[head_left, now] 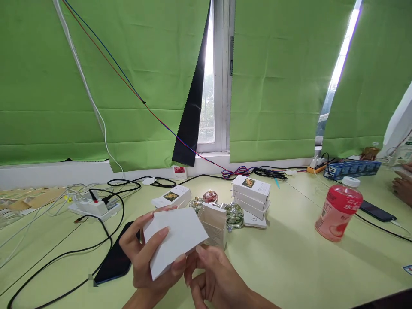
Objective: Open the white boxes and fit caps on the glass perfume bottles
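My left hand [141, 255] is wrapped round a white cardboard box [175, 236], tilted with a plain face towards me. At the box's lower right corner my right hand [220, 274] has its thumb and forefinger pressed together on the edge. Just behind stands another white box [215, 229], upright with its top flap raised. Clear glass jars [234, 216] and a pinkish-red glass one [210, 196] sit around it. Several white boxes with a flower picture form a stack [252, 196] to the right. One more picture box [172, 196] lies behind my left hand.
A dark phone [117, 259] lies left of my hands, amid loose black cables and a power strip [93, 208]. Rightward are a pink drink bottle [339, 210], another phone [377, 211] and blue packs [352, 168]. Another person's hand [402, 184] shows at the right edge.
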The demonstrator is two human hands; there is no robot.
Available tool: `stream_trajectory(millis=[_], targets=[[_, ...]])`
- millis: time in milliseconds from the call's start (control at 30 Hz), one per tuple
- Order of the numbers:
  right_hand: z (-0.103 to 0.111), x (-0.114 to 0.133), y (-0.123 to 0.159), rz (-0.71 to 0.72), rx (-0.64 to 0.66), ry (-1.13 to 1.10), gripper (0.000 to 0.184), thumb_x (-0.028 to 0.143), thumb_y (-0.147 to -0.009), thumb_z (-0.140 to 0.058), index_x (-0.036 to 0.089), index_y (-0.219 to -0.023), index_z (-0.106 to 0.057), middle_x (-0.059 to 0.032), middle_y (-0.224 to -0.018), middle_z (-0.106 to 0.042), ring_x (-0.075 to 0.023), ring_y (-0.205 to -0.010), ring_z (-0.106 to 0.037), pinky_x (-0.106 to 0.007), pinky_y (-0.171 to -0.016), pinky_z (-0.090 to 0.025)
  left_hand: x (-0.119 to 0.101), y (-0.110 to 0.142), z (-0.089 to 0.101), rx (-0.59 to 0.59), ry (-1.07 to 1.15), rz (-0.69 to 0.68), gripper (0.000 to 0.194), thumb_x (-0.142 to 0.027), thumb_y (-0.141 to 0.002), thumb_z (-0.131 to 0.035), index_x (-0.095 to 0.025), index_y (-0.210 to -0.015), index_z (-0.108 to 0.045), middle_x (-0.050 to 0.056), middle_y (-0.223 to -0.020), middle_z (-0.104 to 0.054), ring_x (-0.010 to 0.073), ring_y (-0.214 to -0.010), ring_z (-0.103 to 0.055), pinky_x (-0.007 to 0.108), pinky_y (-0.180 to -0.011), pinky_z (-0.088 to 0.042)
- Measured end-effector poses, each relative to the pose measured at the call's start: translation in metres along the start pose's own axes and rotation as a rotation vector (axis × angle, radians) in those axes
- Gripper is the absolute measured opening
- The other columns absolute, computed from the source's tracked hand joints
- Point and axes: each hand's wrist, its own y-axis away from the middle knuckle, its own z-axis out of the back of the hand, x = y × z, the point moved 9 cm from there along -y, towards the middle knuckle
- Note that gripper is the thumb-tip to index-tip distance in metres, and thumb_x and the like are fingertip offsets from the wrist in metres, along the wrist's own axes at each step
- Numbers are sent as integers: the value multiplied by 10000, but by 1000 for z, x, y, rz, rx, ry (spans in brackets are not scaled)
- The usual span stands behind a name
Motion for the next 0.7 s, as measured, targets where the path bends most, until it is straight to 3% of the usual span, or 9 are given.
stream_trajectory(millis=[67,267,467,633,700], targets=[[1,4,2,37,-37,-32,554,642,-726,-774,149,-898,-587,34,-767,-611,-66,-299,-541,-150,-233,-324,-4,-1,4,-61,10,-45,345,-489,-895,-597,-261,-1151,-632,117,-1223,-565,317,-986,-671,585,-693,-647],[3,19,6,163,-100,16,579,513,-719,-828,159,-1115,-598,-48,-1048,-642,-50,-344,-575,-151,-273,-365,-7,0,-1,-5,5,-34,310,-433,-940,-551,-237,-1173,-610,161,-1244,-541,352,-1030,-664,633,-695,-645],[3,32,11,225,-157,83,557,474,-787,-783,179,-1223,-602,-137,-1270,-596,-47,-379,-601,-153,-308,-374,-6,1,-2,37,23,-35,283,-394,-934,-567,-243,-1167,-618,155,-1277,-515,335,-1024,-661,598,-692,-657],[0,40,13,249,-149,71,499,421,-789,-787,179,-1200,-642,-155,-1362,-555,-36,-381,-597,-157,-320,-392,-1,8,3,20,2,-40,285,-435,-925,-564,-237,-1124,-618,158,-1251,-507,361,-1080,-637,610,-709,-650],[-2,42,13,250,-139,51,480,398,-788,-790,180,-1192,-650,-153,-1381,-546,-34,-386,-602,-157,-329,-407,5,11,2,59,-9,24,294,-472,-915,-576,-250,-1106,-602,152,-1244,-498,375,-1120,-616,644,-749,-635]])
